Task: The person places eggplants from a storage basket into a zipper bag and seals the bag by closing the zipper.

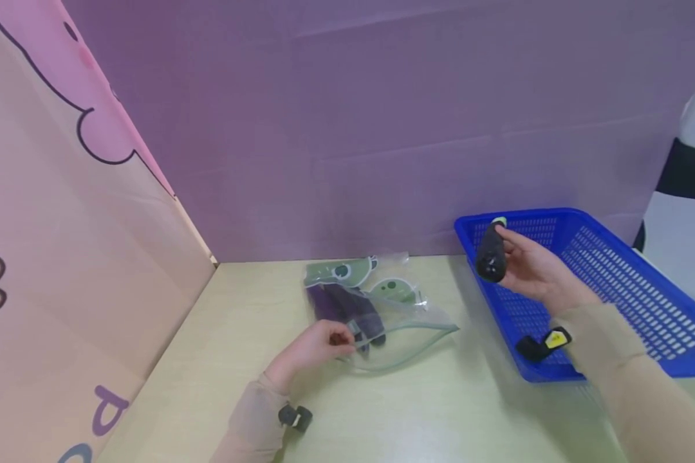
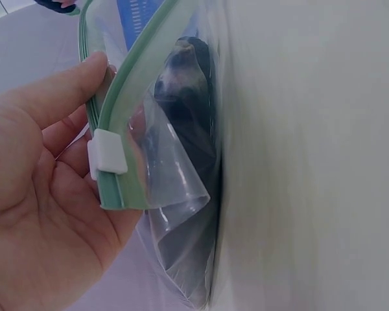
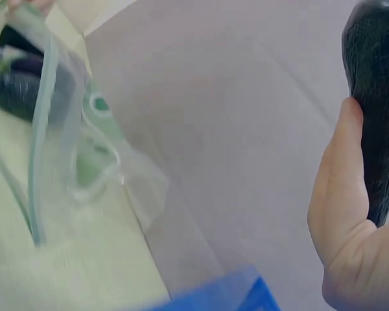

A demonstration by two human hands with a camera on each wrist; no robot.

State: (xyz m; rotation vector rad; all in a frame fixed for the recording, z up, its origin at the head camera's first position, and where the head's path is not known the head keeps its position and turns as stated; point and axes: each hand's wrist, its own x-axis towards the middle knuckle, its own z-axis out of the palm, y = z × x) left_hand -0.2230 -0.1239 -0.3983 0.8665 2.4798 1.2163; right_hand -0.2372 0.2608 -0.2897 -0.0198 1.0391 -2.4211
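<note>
My left hand (image 1: 315, 347) pinches the edge of a clear zip bag (image 1: 395, 290) between thumb and fingers, near the white slider (image 2: 108, 152). The bag lies on the table with its green-edged mouth parted toward me. Inside it are dark purple eggplants (image 1: 333, 302), seen through the plastic. My right hand (image 1: 529, 273) holds another dark eggplant (image 1: 490, 254) up over the left rim of the blue basket. A light green end shows at its top in the head view, and its rounded dark end points toward me.
A blue perforated basket (image 1: 489, 308) stands at the right of the pale wooden table (image 1: 394, 411). Behind the table rises a purple cloth backdrop (image 1: 336, 148), and a pink printed panel (image 1: 81, 225) closes off the left. Each wrist carries a small black strap mount (image 1: 295, 417).
</note>
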